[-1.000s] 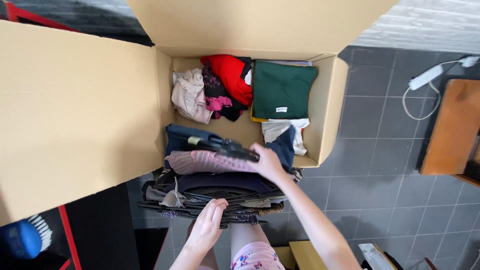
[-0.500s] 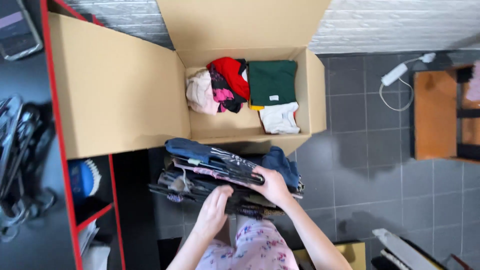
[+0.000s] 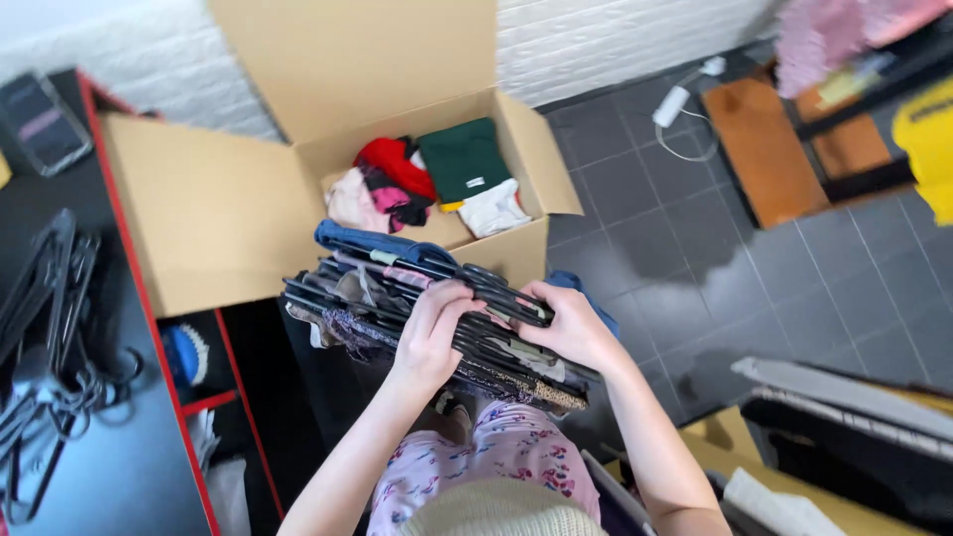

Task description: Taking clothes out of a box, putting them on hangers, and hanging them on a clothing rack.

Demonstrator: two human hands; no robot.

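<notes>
A stack of clothes on black hangers [image 3: 397, 298] lies across my lap, in front of an open cardboard box [image 3: 238, 213]. My left hand [image 3: 432, 333] is curled over the black hangers near the middle of the stack. My right hand [image 3: 566, 323] grips the hanger ends on the right side. A blue garment [image 3: 367, 241] tops the far edge of the stack. Inside the box lie a folded green garment [image 3: 462, 159], a red one [image 3: 397, 164], a pink one [image 3: 352, 203] and a white one [image 3: 496, 211].
A black surface with a red edge at left carries loose black hangers [image 3: 45, 328] and a phone [image 3: 45, 119]. A white power strip [image 3: 680, 99] lies on the grey tiled floor. A wooden stool [image 3: 769, 149] stands at upper right, cardboard [image 3: 754, 476] at lower right.
The view has swung left and back. My left hand rose from my lap onto the hangers, and both hands now hold the stack, which sits closer to me.
</notes>
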